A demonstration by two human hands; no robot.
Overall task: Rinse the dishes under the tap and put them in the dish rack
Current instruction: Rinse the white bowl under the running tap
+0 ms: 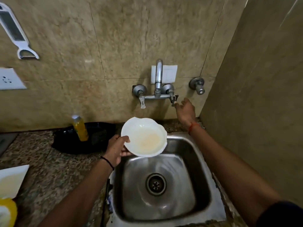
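Nearest the camera, the steel sink (193, 154) sits bare of dishes, its basin wet and streaked around the drain (156, 183). Just beyond its near-left corner the left hand (117, 149) grips a white bowl (144, 136) by the rim, thumb over the edge and fingers underneath, holding it tilted over the back-left part of the basin; a pale yellowish film lies in the bowl's bottom. Farther back the right hand (185, 110) reaches up with fingers loosely spread, holding nothing, its fingertips just at the right tap handle (174, 99) of the wall-mounted tap (158, 76). No stream can be made out from the spout. The step in hand looks to be the start of the rinse: turning the water on. The next move seems to call for a turn of that handle, then bringing the bowl under the spout, which ends above and behind it. The dish rack is not in view.
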